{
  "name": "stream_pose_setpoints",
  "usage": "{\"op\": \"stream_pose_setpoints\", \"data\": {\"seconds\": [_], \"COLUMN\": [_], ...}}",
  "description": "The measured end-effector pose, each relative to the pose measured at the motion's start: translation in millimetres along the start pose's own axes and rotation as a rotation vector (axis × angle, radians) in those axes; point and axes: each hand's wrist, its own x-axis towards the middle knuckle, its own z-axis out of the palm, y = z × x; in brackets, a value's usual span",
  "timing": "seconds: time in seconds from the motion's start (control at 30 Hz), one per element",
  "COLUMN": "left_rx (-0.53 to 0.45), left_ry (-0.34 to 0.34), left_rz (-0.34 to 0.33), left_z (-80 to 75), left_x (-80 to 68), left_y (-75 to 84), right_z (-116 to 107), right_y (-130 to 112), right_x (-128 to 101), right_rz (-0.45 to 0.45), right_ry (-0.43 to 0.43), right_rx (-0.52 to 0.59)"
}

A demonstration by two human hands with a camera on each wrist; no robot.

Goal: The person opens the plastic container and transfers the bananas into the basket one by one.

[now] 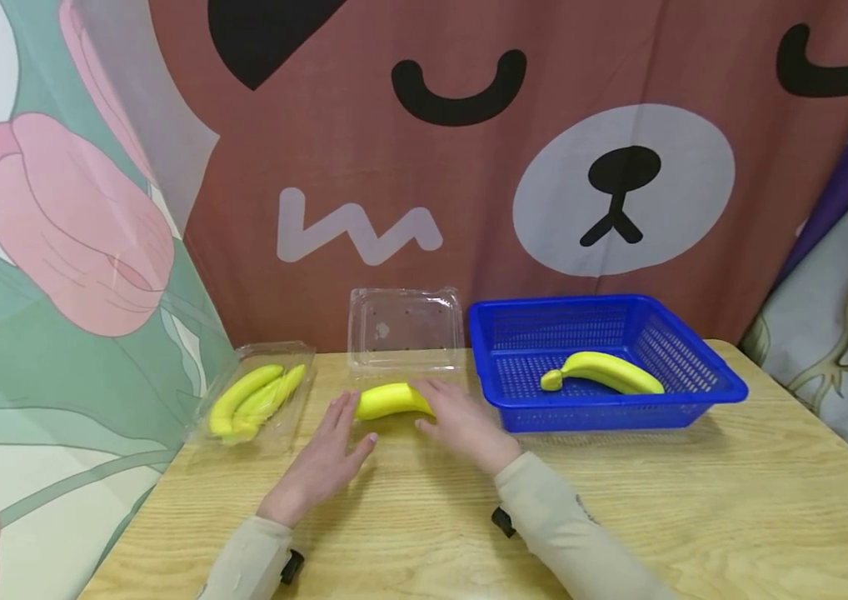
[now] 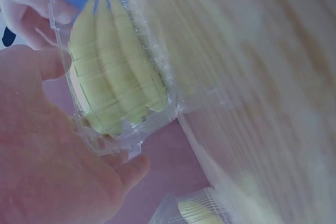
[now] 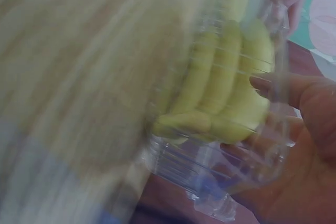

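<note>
A clear plastic container stands on the table between my two hands, with a bunch of yellow bananas inside. Its transparent lid appears raised upright behind the fruit. My left hand grips the left end, thumb at the front and fingers past the end wall. On the right end, my right hand holds the container, its thumb against the near wall. Some right fingers show through the clear plastic. In the left wrist view the banana stem points toward the right hand.
A blue perforated basket to the right contains another bunch of bananas. At the table's left edge sits a clear container with bananas inside. Printed curtains hang directly behind the wooden table.
</note>
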Motion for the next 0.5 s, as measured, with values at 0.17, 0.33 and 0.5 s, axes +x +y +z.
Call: {"op": "stream_pose_setpoints", "data": {"seconds": [0.17, 0.33, 0.5], "left_rx": [-0.002, 0.009, 0.005], "left_ry": [-0.007, -0.012, -0.014], "left_rz": [-0.002, -0.014, -0.016], "left_z": [0.7, 0.3, 0.9], "left_x": [0.7, 1.0, 1.1], "left_y": [-0.1, -1.2, -0.7], "right_z": [5.6, 7.8, 11.0], "right_y": [0.8, -4.1, -7.2], "right_x": [-1.3, 2.4, 6.0], "right_rz": [0.008, -0.001, 0.034], "right_ry": [0.0, 0.04, 0.061], "right_rx": [0.023, -0.005, -0.04]}}
